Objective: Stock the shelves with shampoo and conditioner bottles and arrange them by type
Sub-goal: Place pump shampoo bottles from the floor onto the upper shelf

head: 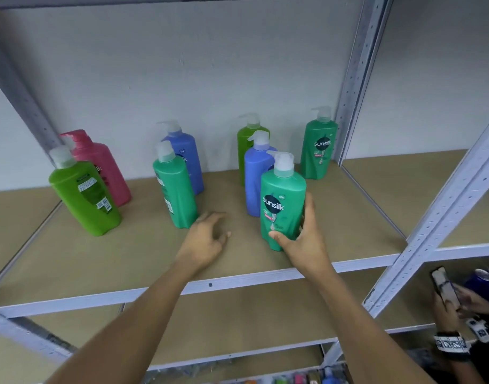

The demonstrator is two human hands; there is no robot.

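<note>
Three teal bottles (282, 206) (175, 192) (318, 151), two blue bottles (189, 156) (255, 178), two lime bottles (84, 199) (244, 146), one pink bottle (106, 164)

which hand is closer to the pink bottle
Left. The left hand is in front of the pink bottle and to its right, over the middle of the shelf. The right hand is farther right, gripping a teal bottle at the front.

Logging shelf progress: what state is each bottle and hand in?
Front teal bottle: upright, gripped by right hand.
Left hand: open, holding nothing.
Middle teal bottle: standing, free.
Far-right teal bottle: standing, label forward.
Left lime bottle: standing, back label showing.
Pink bottle: standing, free.
Left blue bottle: standing.
Right blue bottle: standing.
Rear lime bottle: standing.
</note>
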